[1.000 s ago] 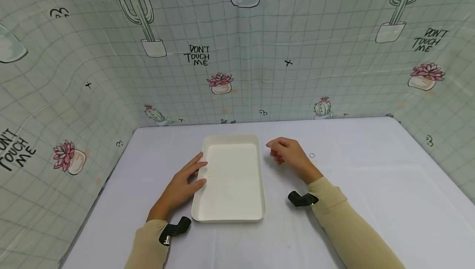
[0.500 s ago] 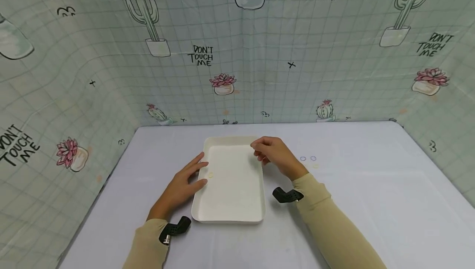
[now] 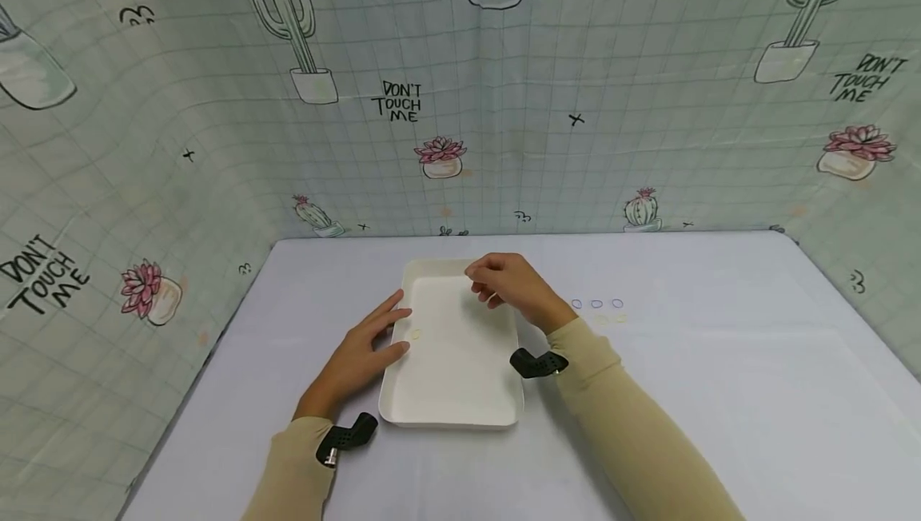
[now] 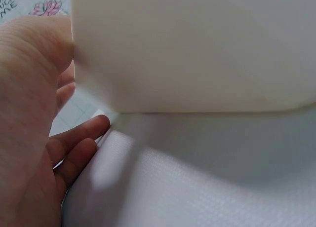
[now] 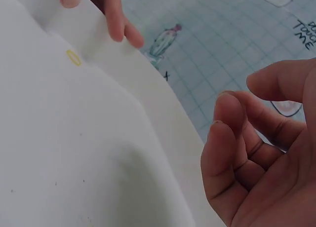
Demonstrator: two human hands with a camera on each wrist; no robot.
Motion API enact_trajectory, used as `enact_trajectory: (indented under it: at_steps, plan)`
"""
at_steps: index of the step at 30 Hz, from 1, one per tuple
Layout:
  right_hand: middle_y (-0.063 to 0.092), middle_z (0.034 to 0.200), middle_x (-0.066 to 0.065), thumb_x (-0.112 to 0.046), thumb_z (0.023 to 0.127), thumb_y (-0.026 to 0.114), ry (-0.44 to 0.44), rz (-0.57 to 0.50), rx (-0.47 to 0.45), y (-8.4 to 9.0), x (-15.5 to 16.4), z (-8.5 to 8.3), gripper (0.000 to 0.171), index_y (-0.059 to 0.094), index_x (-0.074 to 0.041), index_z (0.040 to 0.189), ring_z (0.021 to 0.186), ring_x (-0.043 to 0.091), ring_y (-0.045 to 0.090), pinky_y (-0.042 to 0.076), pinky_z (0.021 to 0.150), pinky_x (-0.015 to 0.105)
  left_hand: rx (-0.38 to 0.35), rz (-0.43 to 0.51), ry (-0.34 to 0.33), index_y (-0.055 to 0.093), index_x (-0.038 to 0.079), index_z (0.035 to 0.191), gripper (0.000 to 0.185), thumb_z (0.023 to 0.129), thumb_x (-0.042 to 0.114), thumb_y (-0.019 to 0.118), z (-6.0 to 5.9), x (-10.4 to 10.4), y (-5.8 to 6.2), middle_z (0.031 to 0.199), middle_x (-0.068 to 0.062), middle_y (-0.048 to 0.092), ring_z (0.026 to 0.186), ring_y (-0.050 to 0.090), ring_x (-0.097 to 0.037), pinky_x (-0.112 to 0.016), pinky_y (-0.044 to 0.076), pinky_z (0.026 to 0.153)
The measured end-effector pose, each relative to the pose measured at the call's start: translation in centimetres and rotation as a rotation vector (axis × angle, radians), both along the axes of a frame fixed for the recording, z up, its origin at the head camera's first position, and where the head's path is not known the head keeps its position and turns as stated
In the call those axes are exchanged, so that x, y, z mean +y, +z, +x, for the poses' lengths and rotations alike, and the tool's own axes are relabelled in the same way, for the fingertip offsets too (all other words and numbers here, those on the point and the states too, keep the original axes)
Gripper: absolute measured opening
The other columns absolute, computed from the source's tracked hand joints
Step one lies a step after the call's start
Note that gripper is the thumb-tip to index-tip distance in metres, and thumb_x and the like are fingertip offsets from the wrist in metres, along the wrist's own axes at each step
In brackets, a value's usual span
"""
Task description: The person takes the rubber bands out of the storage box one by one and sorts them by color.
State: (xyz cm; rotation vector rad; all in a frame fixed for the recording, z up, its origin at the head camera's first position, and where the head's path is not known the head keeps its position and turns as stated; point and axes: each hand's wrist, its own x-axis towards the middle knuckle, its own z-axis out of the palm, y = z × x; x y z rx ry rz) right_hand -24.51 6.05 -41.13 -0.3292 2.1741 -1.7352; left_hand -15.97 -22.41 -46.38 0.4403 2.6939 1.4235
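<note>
A shallow white tray (image 3: 452,377) lies on the white table. My left hand (image 3: 363,353) rests at its left edge, fingertips and thumb reaching over the rim, fingers spread. Inside the tray near these fingers lies a small yellow ring (image 5: 73,57). My right hand (image 3: 504,281) is over the tray's far right part, its fingers curled and thumb near the fingertips. The right wrist view shows this hand (image 5: 256,138) beside the tray wall, a narrow gap between thumb and fingers; I cannot tell whether something thin is pinched there.
Right of the tray, several small rings lie on the table: a row of blue rings (image 3: 596,304) and, just nearer, yellow rings (image 3: 600,319). A cloth wall (image 3: 504,145) printed with cacti stands behind the table and along its sides.
My right hand has moved left from beside the tray to above it, uncovering more of the blue and yellow rings. My left hand stays at the rim. The head view has shifted slightly.
</note>
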Motion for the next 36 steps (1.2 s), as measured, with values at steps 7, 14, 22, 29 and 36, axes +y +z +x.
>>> enact_trajectory:
  at_steps: [7, 14, 22, 29, 36]
  plan:
    - [0.067, 0.094, 0.01, -0.027, 0.098, 0.063, 0.071, 0.066, -0.006, -0.3, -1.3, -0.3, 0.034, 0.068, 0.002, 0.116, 0.083, 0.022, 0.063, 0.056, 0.074, 0.034, 0.001, -0.009, -0.008, 0.054, 0.016, 0.146, 0.053, 0.096, 0.024, 0.069, -0.3, 0.0, -0.1, 0.161, 0.019, 0.025, 0.149, 0.024, -0.016, -0.049, 0.026, 0.117]
    - [0.07, 0.09, 0.008, -0.023, 0.096, 0.064, 0.208, 0.199, 0.009, -1.0, -3.6, -0.6, 0.026, 0.071, -0.004, 0.112, 0.079, 0.02, 0.065, 0.056, 0.069, 0.032, -0.013, -0.039, -0.02, 0.049, 0.018, 0.15, 0.068, 0.091, 0.038, 0.075, -0.3, -0.2, 0.2, 0.163, 0.019, 0.021, 0.151, 0.018, -0.017, -0.054, 0.021, 0.118]
    - [0.07, 0.084, 0.005, -0.022, 0.094, 0.067, 0.267, 0.242, 0.022, -1.5, -4.9, -0.5, 0.02, 0.074, -0.009, 0.108, 0.071, 0.016, 0.062, 0.053, 0.066, 0.028, -0.048, -0.057, -0.033, 0.045, 0.019, 0.153, 0.08, 0.084, 0.04, 0.081, -0.3, -0.1, 0.3, 0.163, 0.022, 0.017, 0.151, 0.014, -0.016, -0.056, 0.019, 0.118]
    - [0.068, 0.075, 0.004, -0.015, 0.091, 0.067, 0.253, 0.279, 0.095, -1.9, -6.1, -0.5, 0.018, 0.074, -0.007, 0.106, 0.062, 0.013, 0.057, 0.048, 0.06, 0.025, -0.031, -0.074, -0.041, 0.046, 0.018, 0.152, 0.082, 0.082, 0.04, 0.082, -0.4, -0.2, 0.4, 0.164, 0.019, 0.018, 0.151, 0.015, -0.018, -0.057, 0.019, 0.117]
    - [0.067, 0.078, 0.001, -0.009, 0.089, 0.066, 0.271, 0.444, 0.193, -2.5, -7.4, -0.1, 0.017, 0.075, -0.01, 0.103, 0.07, 0.014, 0.057, 0.047, 0.064, 0.026, -0.036, -0.035, -0.082, 0.043, 0.016, 0.154, 0.084, 0.083, 0.037, 0.083, -0.4, -0.4, 0.3, 0.165, 0.017, 0.017, 0.152, 0.013, -0.021, -0.057, 0.017, 0.117]
